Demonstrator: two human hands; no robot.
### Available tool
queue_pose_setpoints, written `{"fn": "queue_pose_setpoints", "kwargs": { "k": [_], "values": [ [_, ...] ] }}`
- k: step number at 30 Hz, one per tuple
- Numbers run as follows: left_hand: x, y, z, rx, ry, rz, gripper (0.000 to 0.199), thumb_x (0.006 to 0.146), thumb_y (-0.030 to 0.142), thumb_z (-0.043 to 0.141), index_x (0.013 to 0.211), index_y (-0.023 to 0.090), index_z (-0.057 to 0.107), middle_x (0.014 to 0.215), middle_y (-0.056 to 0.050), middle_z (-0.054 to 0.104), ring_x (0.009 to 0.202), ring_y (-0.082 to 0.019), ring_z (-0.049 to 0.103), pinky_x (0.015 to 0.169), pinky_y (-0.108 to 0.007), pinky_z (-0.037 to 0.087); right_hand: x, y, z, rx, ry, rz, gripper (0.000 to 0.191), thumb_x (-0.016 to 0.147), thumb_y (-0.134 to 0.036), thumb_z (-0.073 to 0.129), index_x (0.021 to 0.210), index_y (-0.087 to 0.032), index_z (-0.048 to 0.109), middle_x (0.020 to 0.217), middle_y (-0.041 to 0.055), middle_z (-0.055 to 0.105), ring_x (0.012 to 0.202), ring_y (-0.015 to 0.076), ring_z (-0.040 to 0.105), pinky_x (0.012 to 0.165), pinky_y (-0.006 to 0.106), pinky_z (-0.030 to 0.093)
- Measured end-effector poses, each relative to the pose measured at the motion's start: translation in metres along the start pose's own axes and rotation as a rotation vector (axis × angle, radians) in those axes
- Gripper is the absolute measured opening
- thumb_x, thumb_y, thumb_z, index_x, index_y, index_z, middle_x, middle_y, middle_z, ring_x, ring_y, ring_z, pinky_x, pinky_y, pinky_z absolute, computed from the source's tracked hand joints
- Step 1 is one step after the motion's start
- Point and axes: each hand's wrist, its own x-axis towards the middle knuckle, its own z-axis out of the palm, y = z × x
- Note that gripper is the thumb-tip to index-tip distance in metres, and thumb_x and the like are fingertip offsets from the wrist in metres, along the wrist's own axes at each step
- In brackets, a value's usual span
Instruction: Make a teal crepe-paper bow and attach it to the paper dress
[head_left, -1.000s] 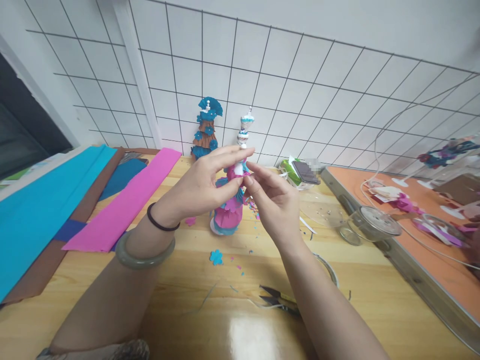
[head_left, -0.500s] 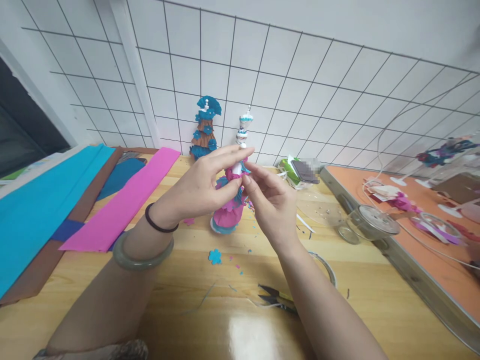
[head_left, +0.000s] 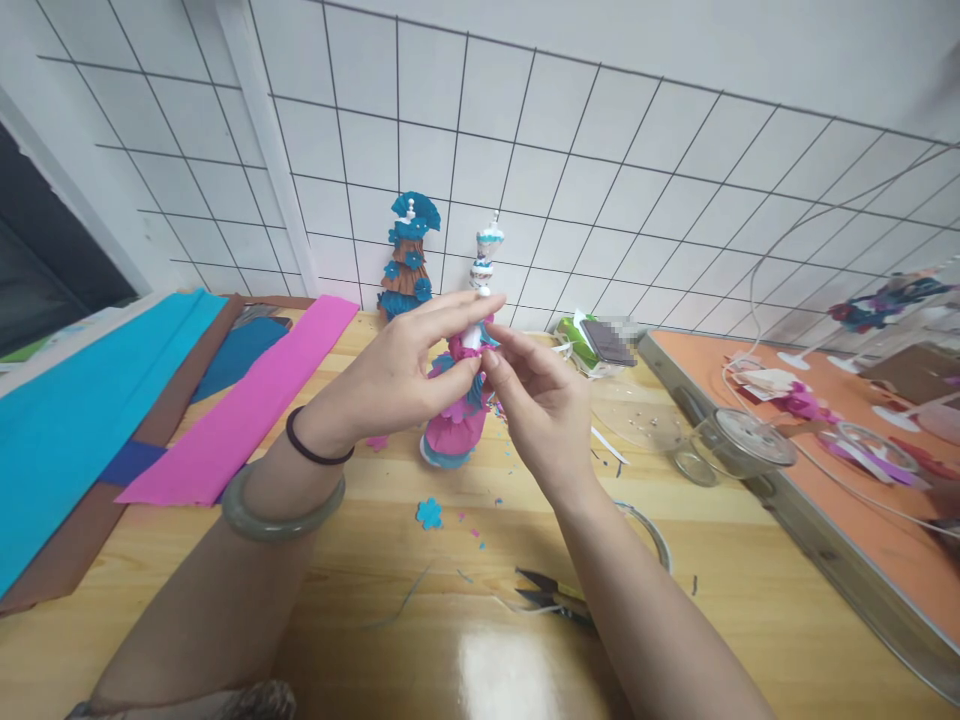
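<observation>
A small white figure wears a layered pink and blue crepe-paper dress [head_left: 454, 432] and stands upright on the table. My left hand [head_left: 401, 365] reaches in from the left, its fingers stretched across the figure's upper part and its thumb pressing the pink paper at the bodice. From the right, my right hand [head_left: 541, 405] pinches the same pink paper between thumb and forefinger. Both thumb tips nearly meet there, and the fingers partly hide the bodice. A blue paper flower [head_left: 429, 514] lies in front of the dress.
Scissors [head_left: 555, 595] lie near my right forearm. Folded crepe-paper sheets [head_left: 247, 410] cover the left side. Behind stand a blue-and-brown paper-dressed figure [head_left: 409, 260] and a white decorated figure [head_left: 487, 250]. A clear jar [head_left: 739, 440] is at right, beside an orange surface [head_left: 847, 520].
Both hands keep almost the same pose at the pink bodice. The whole view has shifted very slightly; nothing else has visibly moved.
</observation>
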Motion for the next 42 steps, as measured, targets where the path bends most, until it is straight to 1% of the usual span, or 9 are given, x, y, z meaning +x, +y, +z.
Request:
{"fn": "queue_pose_setpoints", "kwargs": {
  "k": [8,12,20,27,38,42],
  "values": [
    [-0.0005,-0.0034,0.0004,-0.004,0.004,-0.010,0.047,0.079,0.020,0.049,0.127,0.024,0.047,0.130,-0.003,0.050,0.125,-0.022,0.038,0.106,-0.038,0.032,-0.0010,-0.0012,-0.0008,0.025,-0.030,-0.003,0.028,0.083,-0.026,0.054,0.110,-0.026,0.060,0.087,0.0026,0.061,0.074,0.0145,0.056,0.072,0.035,0.050],
    [-0.0006,-0.0026,0.0002,-0.005,-0.006,-0.008,0.049,0.079,0.020,0.049,0.127,0.025,0.046,0.131,-0.002,0.049,0.125,-0.022,0.038,0.106,-0.039,0.032,-0.0004,0.0000,-0.0004,0.024,-0.017,-0.001,0.029,0.081,-0.027,0.058,0.110,-0.024,0.060,0.082,0.0020,0.059,0.073,0.0142,0.055,0.072,0.035,0.050],
    [0.0002,0.0029,-0.0023,-0.009,-0.049,0.002,0.053,0.077,0.017,0.050,0.129,0.026,0.044,0.133,-0.002,0.047,0.126,-0.022,0.037,0.106,-0.038,0.033,0.0002,-0.0014,0.0009,0.002,0.026,-0.001,0.028,0.079,-0.028,0.060,0.107,-0.024,0.062,0.081,0.0024,0.058,0.074,0.0145,0.054,0.071,0.034,0.050],
    [-0.0001,0.0008,-0.0008,0.017,-0.040,0.010,0.055,0.076,0.016,0.050,0.130,0.026,0.042,0.134,-0.002,0.045,0.126,-0.022,0.037,0.107,-0.036,0.032,-0.0004,-0.0020,0.0006,0.018,0.009,0.009,0.029,0.080,-0.030,0.059,0.108,-0.025,0.061,0.084,0.0029,0.059,0.077,0.0155,0.055,0.073,0.036,0.049],
    [-0.0005,0.0018,-0.0025,-0.015,-0.048,-0.002,0.052,0.078,0.019,0.049,0.129,0.028,0.043,0.133,-0.001,0.046,0.127,-0.023,0.036,0.107,-0.040,0.031,0.0000,-0.0011,-0.0003,-0.001,0.003,-0.001,0.029,0.080,-0.030,0.058,0.109,-0.026,0.061,0.081,0.0023,0.058,0.073,0.0151,0.054,0.072,0.036,0.050],
    [-0.0005,0.0013,-0.0031,-0.029,-0.057,-0.006,0.050,0.080,0.018,0.047,0.129,0.027,0.043,0.135,-0.001,0.045,0.127,-0.022,0.036,0.107,-0.039,0.032,0.0000,-0.0018,-0.0001,0.001,0.006,-0.008,0.029,0.080,-0.029,0.059,0.108,-0.025,0.061,0.080,0.0017,0.057,0.072,0.0145,0.054,0.071,0.035,0.050]
  ]
}}
